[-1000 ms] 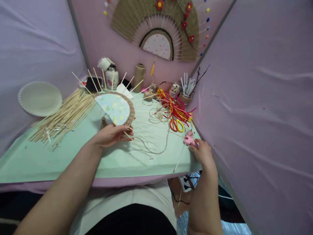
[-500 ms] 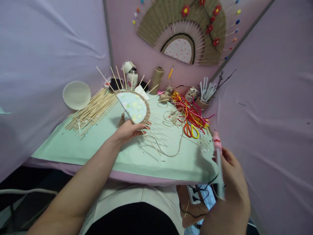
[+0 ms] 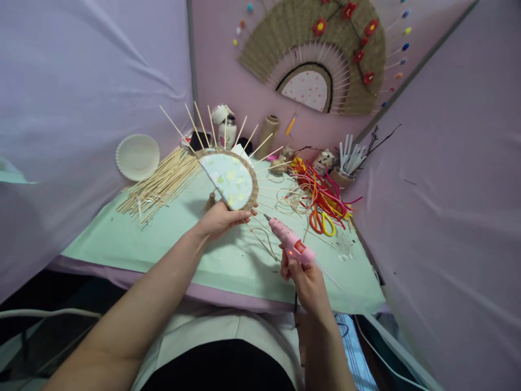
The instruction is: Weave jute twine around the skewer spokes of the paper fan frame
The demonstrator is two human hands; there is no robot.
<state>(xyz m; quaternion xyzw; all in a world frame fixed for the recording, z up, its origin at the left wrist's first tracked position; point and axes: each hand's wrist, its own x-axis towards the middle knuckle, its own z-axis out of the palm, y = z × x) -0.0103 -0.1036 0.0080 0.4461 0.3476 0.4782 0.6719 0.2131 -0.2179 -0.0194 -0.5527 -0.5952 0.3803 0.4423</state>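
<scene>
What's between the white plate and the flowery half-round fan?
In the head view, a pile of thin wooden sticks lies between the plate and the fan.

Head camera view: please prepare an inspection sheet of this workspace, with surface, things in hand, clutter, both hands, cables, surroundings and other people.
Surface: pale green table cover; small scraps toward its right end.
Things in hand: half-round panel with sticks fanning out; pink glue gun, small orange light showing.
Clutter: loose sticks at left; scissors by red and yellow strands at right.
Left hand: grips the panel's lower edge.
Right hand: holds the glue gun, nozzle toward the left fingertips.
Cables: dark cord below the right hand; its far end cannot be traced.
Surroundings: purple fabric walls; large decorated fan behind.
Other people: nothing seen.
</scene>
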